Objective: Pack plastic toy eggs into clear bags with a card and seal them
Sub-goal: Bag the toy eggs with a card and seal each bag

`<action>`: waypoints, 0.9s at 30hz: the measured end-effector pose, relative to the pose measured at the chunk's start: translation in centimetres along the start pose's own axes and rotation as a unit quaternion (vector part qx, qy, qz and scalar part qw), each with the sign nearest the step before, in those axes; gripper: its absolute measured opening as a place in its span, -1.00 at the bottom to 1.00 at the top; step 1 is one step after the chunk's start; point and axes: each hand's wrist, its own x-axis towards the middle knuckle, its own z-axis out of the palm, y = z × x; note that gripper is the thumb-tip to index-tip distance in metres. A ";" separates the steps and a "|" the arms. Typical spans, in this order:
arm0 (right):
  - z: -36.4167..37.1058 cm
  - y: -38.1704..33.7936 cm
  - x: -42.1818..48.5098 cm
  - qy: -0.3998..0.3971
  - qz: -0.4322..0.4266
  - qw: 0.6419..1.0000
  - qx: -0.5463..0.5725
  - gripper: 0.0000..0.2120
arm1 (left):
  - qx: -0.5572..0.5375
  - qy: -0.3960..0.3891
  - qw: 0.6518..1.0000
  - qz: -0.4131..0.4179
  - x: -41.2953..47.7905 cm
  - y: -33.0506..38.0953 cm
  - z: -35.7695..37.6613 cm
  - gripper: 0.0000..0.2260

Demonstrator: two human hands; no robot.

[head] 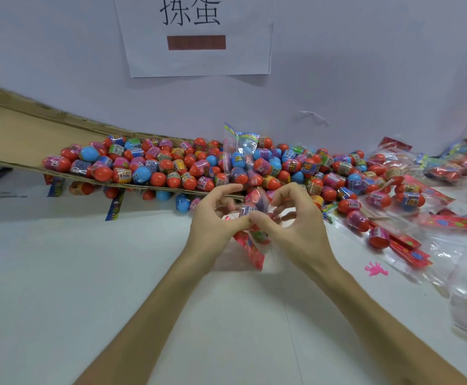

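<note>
As fingers [227,189] pinch crinkly bag [256,202], glossy eggs [158,177]

surface: white table [87,273] | on it: loose eggs [296,165], filled bags [410,197], pink figure [376,269]

White paper sheet [196,59], fixed to the wall above the tabletop's far edge: two large black characters [190,11], read as 拣蛋, with their tops cut off by the frame. Below them is a red-brown bar [196,42] with no legible text.

Toy eggs [157,165], heaped along the far edge: wrap labels with barcodes and small print, none legible.

Header strip [240,133] of a bag standing in the heap, red cards [404,243] towards the right edge, and the clear bag [254,208] at mid-tabletop: coloured print, too blurred to read.
</note>
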 end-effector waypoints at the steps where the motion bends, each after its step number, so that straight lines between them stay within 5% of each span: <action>1: 0.0 0.0 0.0 0.017 -0.010 1.000 -0.002 -0.77 | -0.007 -0.005 1.000 -0.001 -0.1 0.1 0.2 -0.47; 5: -0.2 0.1 -0.1 0.023 -0.050 0.998 -0.011 -0.89 | -0.005 -0.042 0.999 -0.030 -0.6 0.8 0.7 -0.42; 10: 0.3 0.2 -0.3 0.004 -0.097 0.995 -0.025 -0.90 | -0.020 -0.058 0.998 -0.031 -0.8 1.2 0.7 -0.76; 14: 0.4 0.5 -0.3 -0.002 -0.116 0.993 -0.027 -0.91 | 0.032 -0.032 0.999 0.015 -0.9 1.1 0.8 -0.83; 27: 0.4 0.1 -0.3 -0.009 0.007 0.996 0.092 -0.73 | 0.076 -0.035 0.996 0.025 -0.8 0.8 1.0 -0.78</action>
